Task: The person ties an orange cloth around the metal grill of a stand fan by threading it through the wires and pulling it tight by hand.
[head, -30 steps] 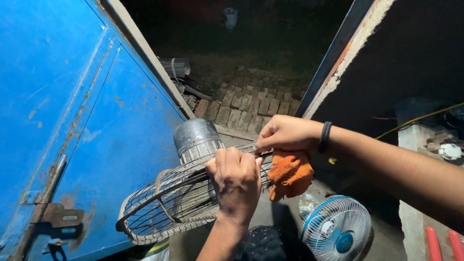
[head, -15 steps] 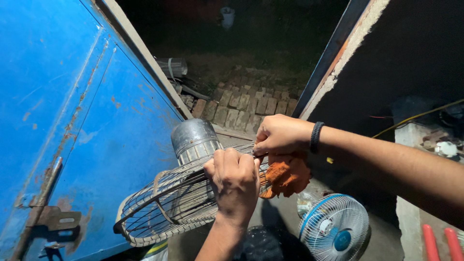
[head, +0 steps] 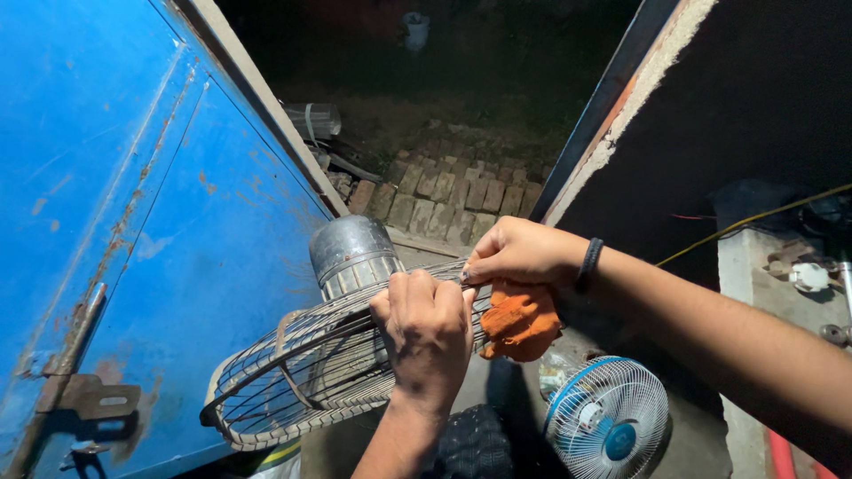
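The left hand (head: 428, 330) is curled over the top of a wire fan guard (head: 302, 372), its fingers folded down across the bars so that their tips are hidden on the far side. The guard is held up in the air, tilted, just right of a blue metal door (head: 133, 204) that fills the left of the scene; the door's lower edge is cut off by the frame, and one rusty hinge plate (head: 89, 399) shows near its corner. One ribbed grey motor housing (head: 351, 253) sticks up from the guard on its far side, just left of the hands.

To the right, the right hand (head: 519, 253) is closed on the guard's rim, pinching it together with one orange cloth (head: 519, 319) that hangs below the fingers; how much of the cloth lies inside the grip cannot be seen. One dark band (head: 587, 264) circles that wrist.

Below and nearer, one small blue and white fan (head: 608, 421) stands on the floor, its base out of view. Far beyond the doorway lie rows of bricks (head: 453, 195), dim and too dark to count. At the right edge a concrete ledge (head: 754, 275) carries what may be small fittings.
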